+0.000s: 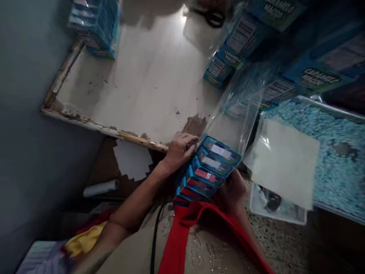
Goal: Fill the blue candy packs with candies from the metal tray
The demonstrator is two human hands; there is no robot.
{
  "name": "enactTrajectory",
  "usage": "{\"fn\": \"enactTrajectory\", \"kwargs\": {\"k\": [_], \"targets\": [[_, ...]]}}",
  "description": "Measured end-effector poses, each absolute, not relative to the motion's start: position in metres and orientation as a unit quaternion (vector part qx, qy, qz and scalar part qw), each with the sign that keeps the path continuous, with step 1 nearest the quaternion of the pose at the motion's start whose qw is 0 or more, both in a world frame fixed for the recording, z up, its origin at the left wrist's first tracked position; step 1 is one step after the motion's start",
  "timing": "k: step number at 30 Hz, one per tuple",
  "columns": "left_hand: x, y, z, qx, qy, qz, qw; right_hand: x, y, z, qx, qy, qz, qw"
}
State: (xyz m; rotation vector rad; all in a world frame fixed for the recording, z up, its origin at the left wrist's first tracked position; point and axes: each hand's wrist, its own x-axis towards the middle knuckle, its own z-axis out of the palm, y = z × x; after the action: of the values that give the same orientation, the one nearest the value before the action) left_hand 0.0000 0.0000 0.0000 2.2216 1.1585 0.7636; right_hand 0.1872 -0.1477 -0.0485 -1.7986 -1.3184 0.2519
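A row of several small blue boxes sits between my hands at the front edge of a worn white table. My left hand presses its curled fingers against the left side of the row. My right hand grips the row from the right and below. A clear plastic bag rises from the far end of the boxes, and the topmost boxes lie inside its mouth.
Packs of blue boxes stand at the table's back left and back right. Black scissors lie at the far edge. A tray of blue granules with a white card is on the right. Red cloth hangs below.
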Motion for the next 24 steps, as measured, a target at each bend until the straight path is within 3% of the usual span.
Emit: {"fn": "enactTrajectory", "kwargs": {"k": [4,14,20,24], "targets": [[-0.001,0.010,-0.002,0.843,0.399,0.260,0.251,0.192,-0.146,-0.043,-0.704,-0.538,0.108,0.451],[-0.018,0.006,-0.009,0.901,0.371,0.226,0.003,0.193,-0.141,-0.035,-0.631,-0.644,-0.022,0.431],[-0.033,0.005,-0.009,0.916,0.340,0.213,0.024,0.186,-0.154,-0.034,-0.559,-0.718,-0.030,0.413],[-0.049,-0.009,0.002,0.880,0.400,0.223,0.124,0.194,-0.164,-0.035,-0.563,-0.721,0.031,0.402]]}}
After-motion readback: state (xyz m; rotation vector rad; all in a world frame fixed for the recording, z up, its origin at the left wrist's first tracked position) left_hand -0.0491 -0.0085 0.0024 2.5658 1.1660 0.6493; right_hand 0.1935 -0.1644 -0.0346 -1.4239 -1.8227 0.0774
